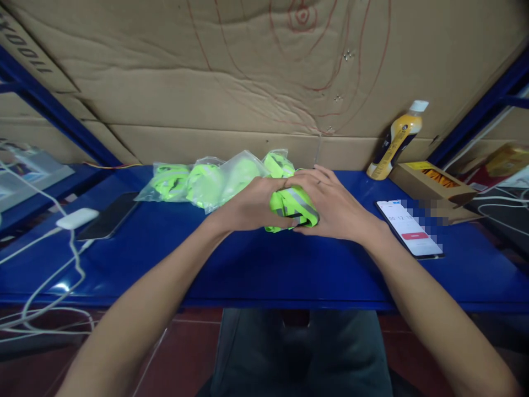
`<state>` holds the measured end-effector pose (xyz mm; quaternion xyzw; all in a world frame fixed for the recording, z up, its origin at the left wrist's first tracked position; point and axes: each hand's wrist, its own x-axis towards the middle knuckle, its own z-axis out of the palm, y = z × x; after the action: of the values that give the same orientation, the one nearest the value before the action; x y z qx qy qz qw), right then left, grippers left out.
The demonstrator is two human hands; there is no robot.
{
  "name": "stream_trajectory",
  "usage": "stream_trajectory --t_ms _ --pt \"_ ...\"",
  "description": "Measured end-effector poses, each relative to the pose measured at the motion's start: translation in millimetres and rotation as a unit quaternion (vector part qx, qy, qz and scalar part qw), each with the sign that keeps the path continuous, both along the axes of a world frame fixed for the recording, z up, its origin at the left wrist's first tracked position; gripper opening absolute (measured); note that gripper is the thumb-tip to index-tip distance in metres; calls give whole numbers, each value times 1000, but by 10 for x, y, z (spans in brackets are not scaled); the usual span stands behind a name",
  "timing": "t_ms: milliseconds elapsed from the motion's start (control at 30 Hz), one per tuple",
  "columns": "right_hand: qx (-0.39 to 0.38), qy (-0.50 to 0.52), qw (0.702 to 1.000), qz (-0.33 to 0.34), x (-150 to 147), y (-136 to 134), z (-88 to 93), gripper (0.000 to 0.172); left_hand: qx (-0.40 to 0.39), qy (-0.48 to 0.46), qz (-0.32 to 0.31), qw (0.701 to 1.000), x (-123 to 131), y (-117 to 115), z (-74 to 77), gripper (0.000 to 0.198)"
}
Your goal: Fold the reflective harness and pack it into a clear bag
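Both my hands meet over the middle of the blue table [256, 264]. My left hand [248, 204] and my right hand [330, 207] are closed round a bundled neon-green reflective vest [291, 207] with grey reflective strips, squeezing it between the palms. Just behind it lies a row of clear plastic bags [206, 182], each holding a folded neon-green vest.
A phone with a lit screen [411, 229] lies right of my right hand. Behind it stand an open cardboard box [433, 184] and a yellow drink bottle [397, 140]. A dark phone [109, 216], white charger [76, 219] and cables lie at the left. Cardboard backs the table.
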<state>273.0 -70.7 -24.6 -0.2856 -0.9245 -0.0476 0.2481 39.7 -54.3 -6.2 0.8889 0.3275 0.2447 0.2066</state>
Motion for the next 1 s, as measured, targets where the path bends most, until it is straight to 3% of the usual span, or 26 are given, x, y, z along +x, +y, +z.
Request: stream_trajectory --t_ms 100,233,367,433,567,767,867,1000 --pt "-13 19 1000 -20 -23 -20 28 79 56 43 35 997 28 -40 -20 59" --pt "35 11 997 -63 15 15 21 79 154 90 76 981 37 -43 -98 49" --pt "82 32 995 -45 58 51 38 57 261 111 63 957 12 -36 -145 54" --pt "81 36 995 -41 79 65 41 57 291 129 51 947 4 -39 -150 55" --pt "-2 32 999 -14 136 110 9 73 324 152 27 933 16 -53 -157 50" --pt "-116 52 992 -12 212 126 56 73 406 136 -24 903 28 -49 -200 32" --pt "-186 44 981 -15 258 117 110 52 412 145 -39 899 37 -31 -226 29" --pt "-219 57 974 9 299 149 94 18 331 76 -19 940 52 25 -242 37"
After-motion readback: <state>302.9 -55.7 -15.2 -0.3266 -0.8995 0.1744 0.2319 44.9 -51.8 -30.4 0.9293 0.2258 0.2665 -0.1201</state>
